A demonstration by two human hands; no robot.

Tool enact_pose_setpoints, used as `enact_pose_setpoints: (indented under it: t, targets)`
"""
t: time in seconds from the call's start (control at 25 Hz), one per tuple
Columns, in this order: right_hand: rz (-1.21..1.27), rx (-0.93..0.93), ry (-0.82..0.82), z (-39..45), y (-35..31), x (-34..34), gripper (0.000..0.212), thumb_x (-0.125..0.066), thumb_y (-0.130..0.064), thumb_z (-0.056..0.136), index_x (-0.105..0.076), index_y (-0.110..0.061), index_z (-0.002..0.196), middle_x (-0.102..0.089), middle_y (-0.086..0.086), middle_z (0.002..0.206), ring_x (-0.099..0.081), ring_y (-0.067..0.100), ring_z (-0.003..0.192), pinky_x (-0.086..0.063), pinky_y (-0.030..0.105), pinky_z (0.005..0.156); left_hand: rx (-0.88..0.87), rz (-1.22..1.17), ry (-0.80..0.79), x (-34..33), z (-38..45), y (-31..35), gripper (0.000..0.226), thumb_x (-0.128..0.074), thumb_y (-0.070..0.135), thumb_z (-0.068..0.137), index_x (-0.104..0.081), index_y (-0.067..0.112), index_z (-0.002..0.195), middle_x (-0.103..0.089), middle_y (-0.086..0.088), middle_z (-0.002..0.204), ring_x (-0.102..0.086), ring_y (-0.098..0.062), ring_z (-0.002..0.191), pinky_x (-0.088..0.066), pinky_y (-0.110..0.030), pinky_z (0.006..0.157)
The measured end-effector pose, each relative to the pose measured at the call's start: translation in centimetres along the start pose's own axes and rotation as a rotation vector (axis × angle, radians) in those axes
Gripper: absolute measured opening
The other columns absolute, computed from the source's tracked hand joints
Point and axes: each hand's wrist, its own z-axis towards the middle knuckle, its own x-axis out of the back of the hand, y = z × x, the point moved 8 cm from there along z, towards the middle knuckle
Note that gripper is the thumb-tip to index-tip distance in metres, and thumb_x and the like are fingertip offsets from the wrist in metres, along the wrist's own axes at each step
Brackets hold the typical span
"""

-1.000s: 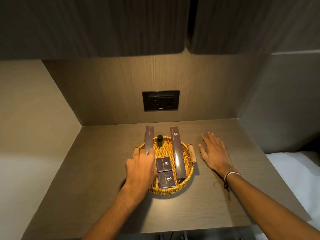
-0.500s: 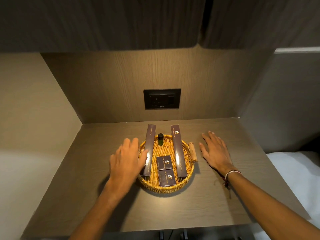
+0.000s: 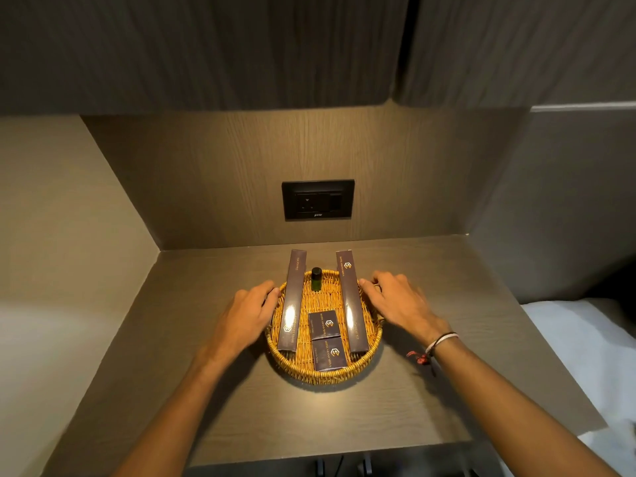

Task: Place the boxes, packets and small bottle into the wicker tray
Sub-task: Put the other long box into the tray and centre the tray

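The round wicker tray (image 3: 303, 373) stands on the brown table. Two long dark boxes lean over its far rim: one on the left (image 3: 292, 301), one on the right (image 3: 351, 301). A small dark green bottle (image 3: 316, 279) stands between them at the back. Two small dark packets (image 3: 323, 325) (image 3: 329, 354) lie in the middle, one in front of the other. My left hand (image 3: 247, 315) curls over the tray's left side and hides the handle there. My right hand (image 3: 399, 304) curls over the right handle.
A black socket plate (image 3: 318, 200) sits on the back wall just behind the tray. Walls close the table in at the left, back and right, under a low cabinet. White bedding (image 3: 585, 339) lies beyond the table's right edge.
My left hand let go of the left long box and slid out to the tray's left side. My right hand came in from the table onto the right handle.
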Motion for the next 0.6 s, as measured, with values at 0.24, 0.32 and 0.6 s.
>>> enact_pose_setpoints:
  t: [0.24, 0.32, 0.6]
  targets:
    - [0.009, 0.024, -0.004, -1.3, -0.2, -0.3, 0.033, -0.037, -0.038, 0.104, -0.057, -0.017, 0.088, -0.066, 0.006, 0.078, -0.064, 0.02, 0.068, -0.054, 0.035, 0.062, 0.005, -0.07, 0.0, -0.7, -1.2, -0.4, 0.029, -0.04, 0.031, 0.102, -0.058, 0.018, 0.084, -0.064, -0.01, 0.07, -0.06, -0.026, 0.062, -0.048, -0.042, 0.057]
    - [0.039, 0.03, 0.006, -2.1, -0.2, -0.5, 0.033, -0.038, -0.037, 0.103, -0.057, -0.016, 0.086, -0.067, 0.008, 0.078, -0.067, 0.025, 0.072, -0.055, 0.038, 0.064, 0.012, -0.086, 0.004, -0.9, -1.8, -0.7, 0.029, -0.039, 0.032, 0.101, -0.058, 0.019, 0.084, -0.065, -0.009, 0.071, -0.06, -0.025, 0.063, -0.047, -0.039, 0.056]
    - [0.063, 0.032, -0.023, -1.9, -0.6, -0.6, 0.032, -0.039, -0.034, 0.104, -0.06, -0.014, 0.09, -0.068, 0.01, 0.08, -0.068, 0.026, 0.074, -0.058, 0.039, 0.067, 0.018, -0.094, 0.035, -0.8, -1.8, -0.8, 0.029, -0.04, 0.033, 0.1, -0.058, 0.022, 0.082, -0.064, -0.006, 0.069, -0.059, -0.021, 0.061, -0.047, -0.041, 0.056]
